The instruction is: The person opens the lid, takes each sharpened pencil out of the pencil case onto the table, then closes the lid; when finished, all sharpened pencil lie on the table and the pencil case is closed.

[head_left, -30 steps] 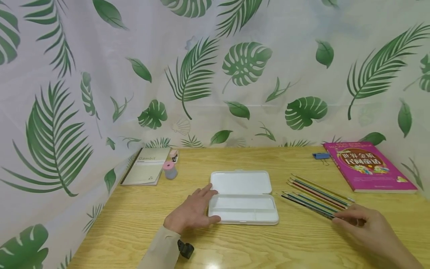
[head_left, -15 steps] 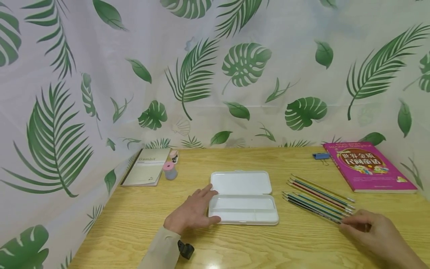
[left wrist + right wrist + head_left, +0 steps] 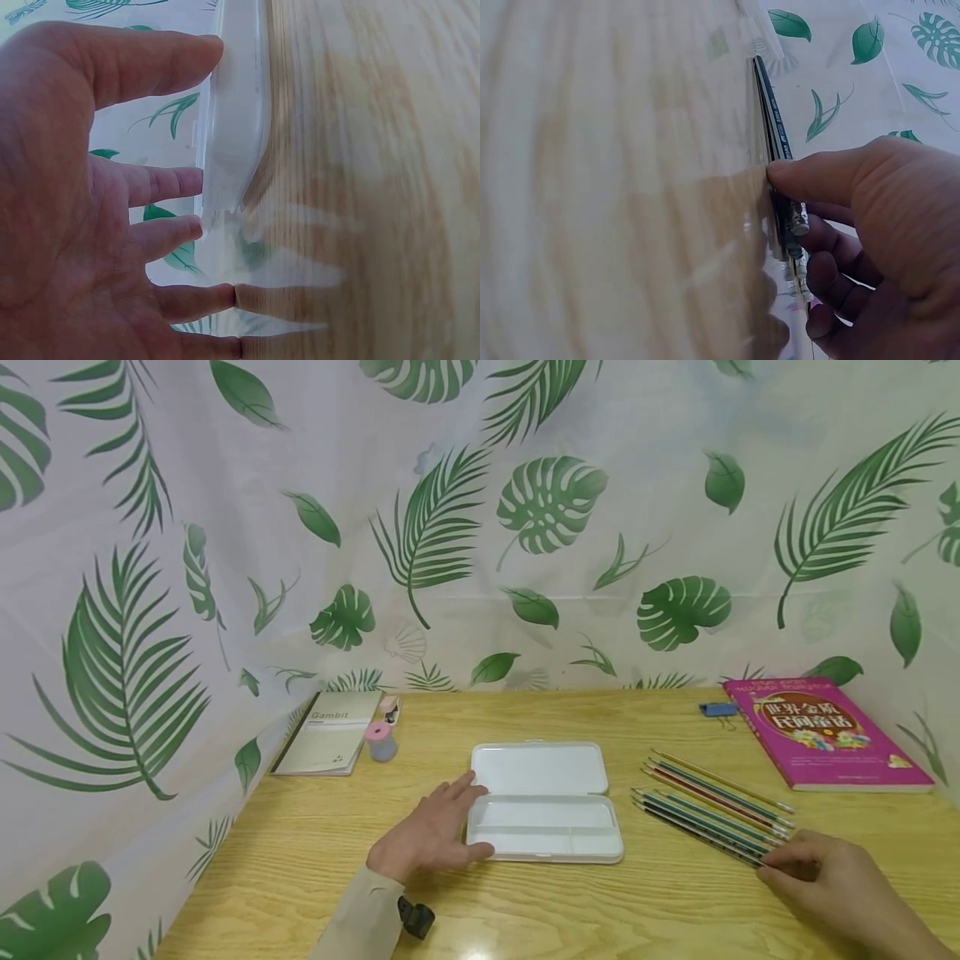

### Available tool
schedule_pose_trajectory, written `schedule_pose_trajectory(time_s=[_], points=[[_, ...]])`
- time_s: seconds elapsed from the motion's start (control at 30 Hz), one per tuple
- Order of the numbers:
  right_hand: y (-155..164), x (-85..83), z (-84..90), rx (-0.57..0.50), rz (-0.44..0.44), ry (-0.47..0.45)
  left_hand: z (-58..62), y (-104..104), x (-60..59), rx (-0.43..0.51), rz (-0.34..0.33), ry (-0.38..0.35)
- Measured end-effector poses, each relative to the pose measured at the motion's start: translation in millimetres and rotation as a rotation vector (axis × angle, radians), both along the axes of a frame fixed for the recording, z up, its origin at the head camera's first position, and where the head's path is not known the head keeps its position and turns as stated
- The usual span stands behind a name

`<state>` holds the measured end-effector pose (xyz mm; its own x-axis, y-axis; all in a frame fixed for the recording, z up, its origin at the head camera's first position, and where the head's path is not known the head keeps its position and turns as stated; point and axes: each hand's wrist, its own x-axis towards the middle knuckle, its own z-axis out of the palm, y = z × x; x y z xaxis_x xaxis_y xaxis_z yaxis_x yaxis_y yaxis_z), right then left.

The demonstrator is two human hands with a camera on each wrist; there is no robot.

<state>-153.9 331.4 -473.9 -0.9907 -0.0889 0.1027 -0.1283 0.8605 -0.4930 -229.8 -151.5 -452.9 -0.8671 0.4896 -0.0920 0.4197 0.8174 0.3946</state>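
Observation:
An open white pencil case (image 3: 536, 768) lies flat on the table, its lid laid back and its divided tray (image 3: 517, 842) nearer the person. My left hand (image 3: 427, 833) rests at the case's left side, fingers spread and thumb at the front corner; in the left wrist view the thumb and fingertips are at the case's edge (image 3: 238, 112). To the right, several pencils (image 3: 712, 797) lie slanted in a row. My right hand (image 3: 832, 872) pinches the rear end of the nearest dark pencil (image 3: 697, 833). The right wrist view shows the thumb on that pencil (image 3: 772, 112), other fingers curled.
A pink book (image 3: 832, 735) lies at the back right beside a blue binder clip (image 3: 717, 709). At the back left are a notebook (image 3: 330, 735), a pink-topped pencil sharpener-like container (image 3: 381, 742) and a small pink-and-white item (image 3: 390, 708). A leaf-patterned sheet (image 3: 450, 635) hangs behind.
My right hand has shifted a little right and toward the person, drawing the dark pencil back so its tip lines up closer with the others. The left hand and case stay put.

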Motion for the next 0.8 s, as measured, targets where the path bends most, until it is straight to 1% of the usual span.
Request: schedule_pose_trajectory(time_s=[0.17,0.33,0.5,0.6,0.63,0.7,0.8], points=[[-1.0,-0.5,1.7,-0.001,-0.012,-0.014,0.0,0.2,0.1,0.000,0.002,-0.001],[0.0,-1.1,-0.2,-0.012,-0.010,-0.008,0.1,0.0,0.3,0.005,0.000,-0.001],[-0.6,-1.3,0.2,-0.008,-0.013,-0.028,0.4,-0.2,0.8,0.008,0.008,-0.010],[-1.4,-0.4,1.9,-0.026,-0.019,-0.038,0.6,-0.2,0.9,0.006,0.010,-0.011],[-2.0,-0.2,2.7,-0.034,-0.021,-0.031,0.8,-0.1,1.1,0.005,0.010,-0.011],[-3.5,-0.8,3.8,-0.043,-0.015,0.013,1.0,0.1,1.1,0.002,0.009,-0.010],[-7.7,-5.0,7.2,-0.039,0.001,0.098,1.1,0.1,1.0,-0.002,0.010,-0.008]])
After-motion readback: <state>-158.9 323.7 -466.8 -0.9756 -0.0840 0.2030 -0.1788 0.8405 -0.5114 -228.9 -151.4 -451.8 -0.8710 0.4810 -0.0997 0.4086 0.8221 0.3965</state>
